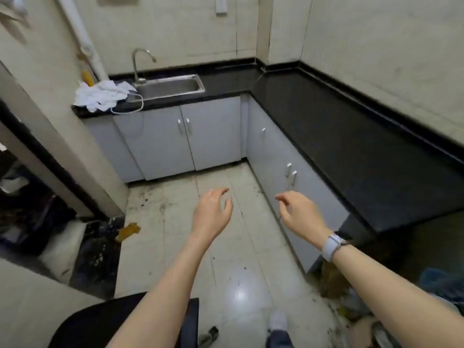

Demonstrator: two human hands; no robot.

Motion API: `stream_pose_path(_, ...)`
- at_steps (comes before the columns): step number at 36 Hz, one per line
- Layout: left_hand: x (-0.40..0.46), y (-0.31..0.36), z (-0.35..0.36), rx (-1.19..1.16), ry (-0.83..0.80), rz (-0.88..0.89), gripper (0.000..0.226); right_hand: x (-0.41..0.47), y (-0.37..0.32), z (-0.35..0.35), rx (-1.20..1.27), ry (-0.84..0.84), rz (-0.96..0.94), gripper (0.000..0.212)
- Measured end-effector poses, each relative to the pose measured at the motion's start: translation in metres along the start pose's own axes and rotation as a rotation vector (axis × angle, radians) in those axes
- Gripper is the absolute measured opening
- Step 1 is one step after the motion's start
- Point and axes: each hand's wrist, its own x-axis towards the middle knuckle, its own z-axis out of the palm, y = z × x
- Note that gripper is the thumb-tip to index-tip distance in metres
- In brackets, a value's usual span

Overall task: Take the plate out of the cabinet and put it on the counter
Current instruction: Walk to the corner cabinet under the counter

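Observation:
No plate shows anywhere; all the grey cabinet doors are closed. The right-hand cabinet (281,159) runs under the black counter (351,136) and has a pair of silver handles (291,173). My right hand (298,212), with a pale watch on its wrist, hovers just below those handles, fingers apart and empty. Over the floor tiles, to its left, my left hand (213,212) is held out, open and holding nothing. A second pair of doors (185,139) sits under the sink.
A steel sink (170,87) with a tap sits in the back counter, beside crumpled white cloth (100,95) and a white cable. Dirt and a yellow scrap (128,231) lie on the tiled floor. Rubbish piles up at lower right, a dark doorway opens at left.

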Motion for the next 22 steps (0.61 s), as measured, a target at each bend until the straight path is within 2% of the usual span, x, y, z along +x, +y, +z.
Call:
stream_pose_path(6,0.042,-0.024,0.059,0.034,-0.078,-0.124,0.033,0.048,0.058,0.047,0.016,-0.121,0.055,0.029)
stream_pose_path(12,0.116,-0.03,0.098,0.083,-0.131,-0.221,0.031,0.134,0.101,0.049,0.087,-0.163,0.134,0.031)
stream_pose_path(22,0.237,-0.055,0.121,0.141,-0.203,-0.29,0.031,0.288,0.106,0.074,0.02,-0.295,0.03,0.032)
